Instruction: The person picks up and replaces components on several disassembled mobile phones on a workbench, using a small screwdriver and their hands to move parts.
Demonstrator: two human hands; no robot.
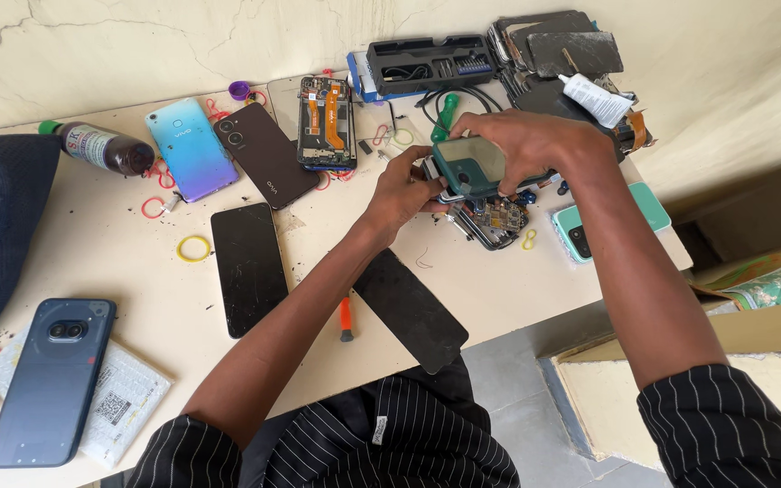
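**Two hands on one teal phone case**

Both our hands meet over the bench at about one o'clock from its middle. Our left hand (406, 192) pinches the near-left edge of a phone (445, 192), fingers clamped on its rim. Our right hand (522, 145) comes over the top, fingertips closed on the teal case (472, 167) that sits tilted against that phone. We judge the case light, rubbery and bendable, best taken by its corners; the phone looks stiff, slick and easily cracked, so its side rails are the safer hold.

An opened phone frame (492, 221) lies just under them at six o'clock. At nine o'clock a black phone (248, 267) lies flat; an orange-handled screwdriver (345, 319) rests at seven o'clock on the table (137, 271).
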